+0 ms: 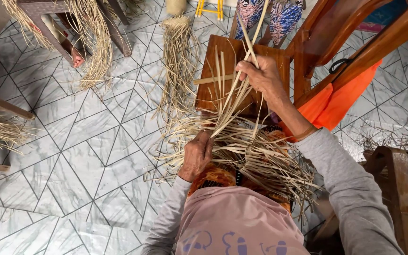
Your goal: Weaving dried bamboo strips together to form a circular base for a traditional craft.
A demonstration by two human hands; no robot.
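Note:
A loose mat of pale straw strips point(256, 156) lies across my lap, its ends fanning out to all sides. My left hand point(196, 155) presses down on the mat's near left part, fingers curled on the strips. Higher up, over a brown wooden stool point(212, 94), my right hand point(260, 75) is closed on a few long straw strips point(242, 52) and pulls them up and away from the mat.
A bundle of dry straw point(178, 61) lies on the grey tiled floor point(72, 156) left of the stool. More straw hangs from a chair point(90, 38) at the top left, with a person's foot point(77, 59) under it. Wooden chairs and an orange cloth point(336, 104) stand at the right.

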